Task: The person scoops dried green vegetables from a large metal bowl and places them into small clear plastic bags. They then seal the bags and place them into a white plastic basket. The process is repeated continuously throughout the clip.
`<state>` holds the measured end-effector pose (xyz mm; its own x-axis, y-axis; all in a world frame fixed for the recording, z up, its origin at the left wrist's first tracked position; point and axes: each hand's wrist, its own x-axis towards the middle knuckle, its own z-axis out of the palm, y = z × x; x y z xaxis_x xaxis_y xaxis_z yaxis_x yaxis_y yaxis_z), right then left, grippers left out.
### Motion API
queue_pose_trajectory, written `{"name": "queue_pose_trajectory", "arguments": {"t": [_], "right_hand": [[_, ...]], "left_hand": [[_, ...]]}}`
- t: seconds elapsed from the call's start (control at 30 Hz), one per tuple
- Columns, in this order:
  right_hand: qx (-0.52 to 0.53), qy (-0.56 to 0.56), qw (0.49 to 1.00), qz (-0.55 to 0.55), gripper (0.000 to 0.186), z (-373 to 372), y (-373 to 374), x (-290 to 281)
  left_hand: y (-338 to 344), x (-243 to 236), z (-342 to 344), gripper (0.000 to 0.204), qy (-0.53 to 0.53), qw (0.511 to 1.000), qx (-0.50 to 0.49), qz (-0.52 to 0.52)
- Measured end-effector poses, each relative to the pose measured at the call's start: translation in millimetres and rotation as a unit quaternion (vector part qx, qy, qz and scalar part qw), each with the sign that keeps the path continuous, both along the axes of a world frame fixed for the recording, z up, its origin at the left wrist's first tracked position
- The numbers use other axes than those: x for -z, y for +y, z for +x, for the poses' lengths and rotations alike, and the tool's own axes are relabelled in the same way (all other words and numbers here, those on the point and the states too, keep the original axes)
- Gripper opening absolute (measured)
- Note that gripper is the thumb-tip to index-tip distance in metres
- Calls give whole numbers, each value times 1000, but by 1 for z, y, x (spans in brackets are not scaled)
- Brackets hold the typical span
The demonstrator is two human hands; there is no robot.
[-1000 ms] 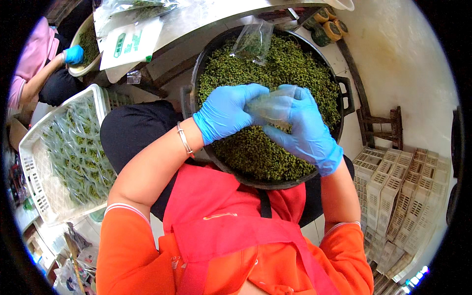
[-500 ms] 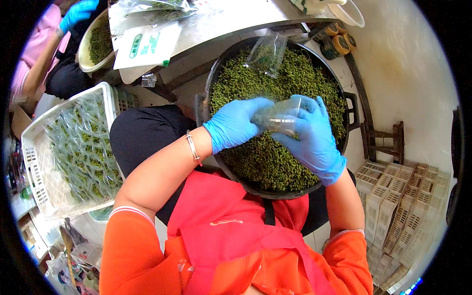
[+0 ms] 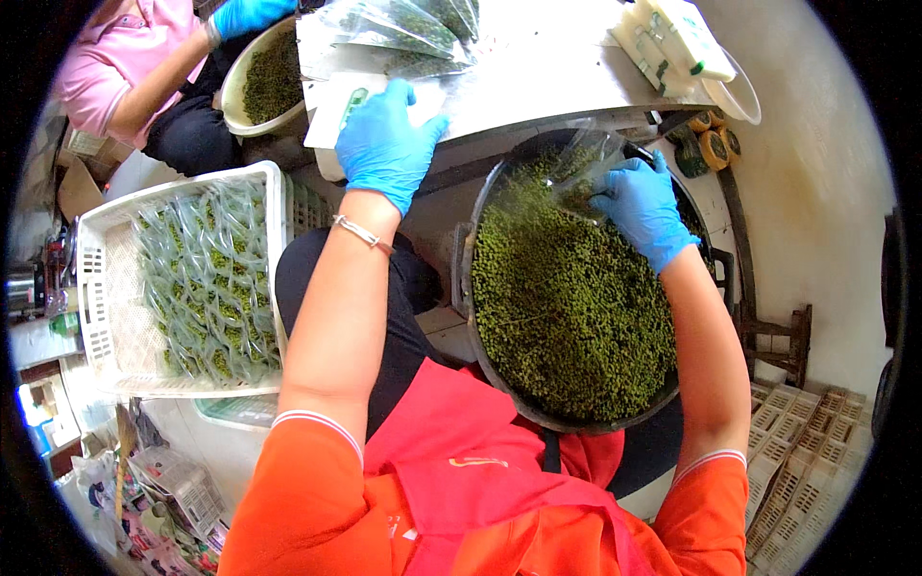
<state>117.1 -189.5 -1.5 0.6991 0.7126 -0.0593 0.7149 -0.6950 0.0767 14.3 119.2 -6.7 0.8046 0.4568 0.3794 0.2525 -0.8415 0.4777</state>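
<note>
My left hand (image 3: 384,144), in a blue glove, reaches over the white printed plastic bags (image 3: 336,96) at the table's near edge. Its thumb stands apart from the fingers, and nothing shows in it. The gloved right hand (image 3: 639,202) is low over the far right of a black tub (image 3: 470,288), fingers closed round a clear plastic cup (image 3: 580,199), which is partly hidden by the hand and blurred. Small green berries, like green peppercorns (image 3: 567,317), fill the tub. A clear plastic bag (image 3: 597,146) lies on them beside the right hand.
On the left, a white crate (image 3: 96,317) holds rows of filled clear bags. Filled bags (image 3: 413,34) and a white packet stack (image 3: 672,43) rest on the table (image 3: 538,67). A co-worker's gloved hand (image 3: 252,14) is above a basin (image 3: 233,101). Crates (image 3: 807,451) stand right.
My left hand has left the cup and moved up and left to the table. My right hand has carried the cup to the tub's far side. The view has shifted left.
</note>
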Motion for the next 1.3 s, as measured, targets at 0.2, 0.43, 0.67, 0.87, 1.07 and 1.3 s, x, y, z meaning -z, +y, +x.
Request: {"name": "queue_pose_trajectory", "arguments": {"t": [0.2, 0.43, 0.67, 0.87, 1.07, 1.3], "right_hand": [[11, -147, 963, 227, 32, -14, 3, -3], [-23, 81, 935, 345, 28, -95, -1, -26], [140, 346, 771, 517, 45, -112, 12, -14], [52, 290, 932, 211, 73, -134, -28, 32], [21, 210, 974, 88, 79, -173, -49, 61], [65, 150, 981, 104, 84, -151, -45, 70]], "left_hand": [[13, 18, 5, 27, 6, 996, -13, -93], [-5, 8, 0, 35, -102, 988, -12, -112], [-131, -12, -48, 21, -83, 939, 331, -30], [-119, 1, -42, 14, -77, 908, 392, -123], [-112, 1, -41, 20, 130, 894, 298, -308], [-129, 42, -27, 29, 239, 879, 326, -253]]}}
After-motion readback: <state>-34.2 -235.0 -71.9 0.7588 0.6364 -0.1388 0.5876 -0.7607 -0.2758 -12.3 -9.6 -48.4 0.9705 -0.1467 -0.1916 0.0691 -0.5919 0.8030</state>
